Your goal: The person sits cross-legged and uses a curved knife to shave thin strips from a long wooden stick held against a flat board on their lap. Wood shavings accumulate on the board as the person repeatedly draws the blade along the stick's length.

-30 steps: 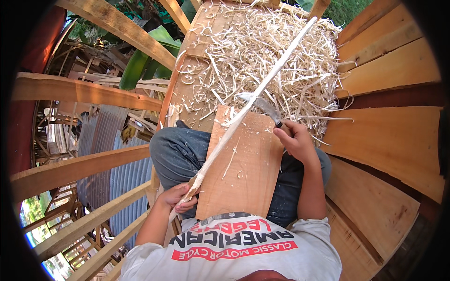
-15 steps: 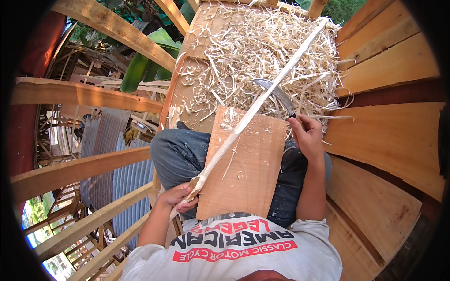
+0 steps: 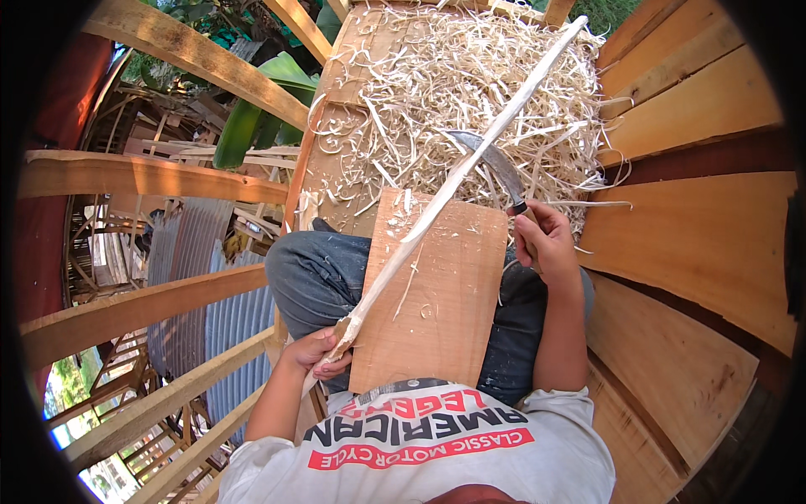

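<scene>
Treat the whittled wooden pole (image 3: 428, 217), slanting over the flat wooden board (image 3: 437, 311), as probably light, stiff and hardly slippery, best grasped at its rough near end, there wrapped by a closed left hand (image 3: 316, 349), with a sickle-shaped knife (image 3: 502, 172) gripped by its handle in a closed right hand (image 3: 547, 241).

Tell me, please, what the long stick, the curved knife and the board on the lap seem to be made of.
Stick: apparently bare wood, pale with uneven shaved faces.
Knife: the blade looks like steel, grey with a dull sheen; the right hand hides most of the handle, so its material stays unclear.
Board: probably unpainted wood or plywood, reddish-brown, with faint grain lines.
</scene>
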The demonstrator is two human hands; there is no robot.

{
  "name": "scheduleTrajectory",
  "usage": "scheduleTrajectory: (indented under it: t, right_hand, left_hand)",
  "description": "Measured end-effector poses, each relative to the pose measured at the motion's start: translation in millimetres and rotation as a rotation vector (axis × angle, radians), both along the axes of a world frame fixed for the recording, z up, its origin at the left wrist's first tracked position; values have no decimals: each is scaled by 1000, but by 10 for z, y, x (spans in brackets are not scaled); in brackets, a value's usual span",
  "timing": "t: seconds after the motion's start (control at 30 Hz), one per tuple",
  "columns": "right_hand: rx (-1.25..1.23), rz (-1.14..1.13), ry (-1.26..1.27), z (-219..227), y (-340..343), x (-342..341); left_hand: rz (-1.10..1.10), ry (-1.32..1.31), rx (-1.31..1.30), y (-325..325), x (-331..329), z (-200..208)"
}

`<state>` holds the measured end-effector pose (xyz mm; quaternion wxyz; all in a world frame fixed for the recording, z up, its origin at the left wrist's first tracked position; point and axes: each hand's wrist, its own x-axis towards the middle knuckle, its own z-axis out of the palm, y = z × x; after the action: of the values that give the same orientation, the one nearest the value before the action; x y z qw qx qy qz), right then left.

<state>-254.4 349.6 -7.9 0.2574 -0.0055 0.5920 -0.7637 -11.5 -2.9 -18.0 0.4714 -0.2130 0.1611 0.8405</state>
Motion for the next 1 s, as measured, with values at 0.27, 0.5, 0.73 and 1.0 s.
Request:
scheduleTrajectory:
  t: [0.27,0.5,0.73,1.0]
  right_hand:
    - [45,83,-52,89,23,28]
    - [224,-81,254,-123,-119,77]
    - [91,408,-105,112,-58,40]
    - [43,7,-125,44,-55,45]
  left_hand:
    - [-6,-1,-14,6,-31,23]
    - [3,12,24,-13,6,-35]
    - [4,-4,38,-29,21,-32]
    - [8,-9,18,-7,-13,-12]
